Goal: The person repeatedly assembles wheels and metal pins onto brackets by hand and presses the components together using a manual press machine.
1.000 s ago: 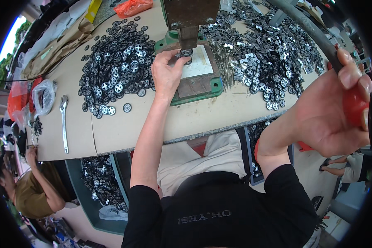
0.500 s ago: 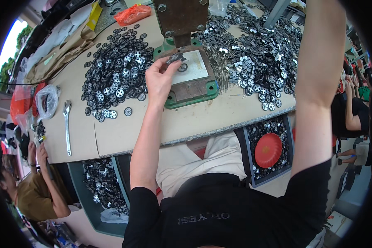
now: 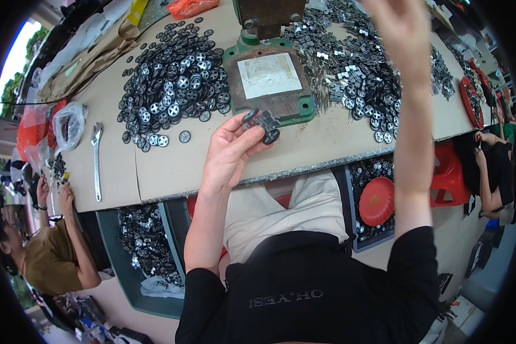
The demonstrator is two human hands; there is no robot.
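My left hand (image 3: 230, 150) is closed round a wheel-and-axle assembly (image 3: 265, 121), a small dark block with a black wheel at each end. It holds this just in front of the press base (image 3: 295, 106), above the table's near part. On the base lies a worn white plate (image 3: 269, 75) with nothing on it, below the brown press head (image 3: 269, 14). My right hand (image 3: 406, 28) is raised at the upper right, over the pile of small dark parts (image 3: 350, 63). Motion smears it and the top edge cuts it, so its fingers do not show.
Loose black wheels with silver hubs (image 3: 172, 86) are heaped left of the press. An adjustable wrench (image 3: 97, 163) lies at the left. Below the table edge stand a green bin (image 3: 117, 269) and a grey bin holding a red dish (image 3: 376, 200). A co-worker (image 3: 57, 252) sits at the left.
My left hand has drawn the wheel assembly off the white plate toward me, and tilted it. My right arm has come down and inward from beyond the top edge. The view has shifted slightly.
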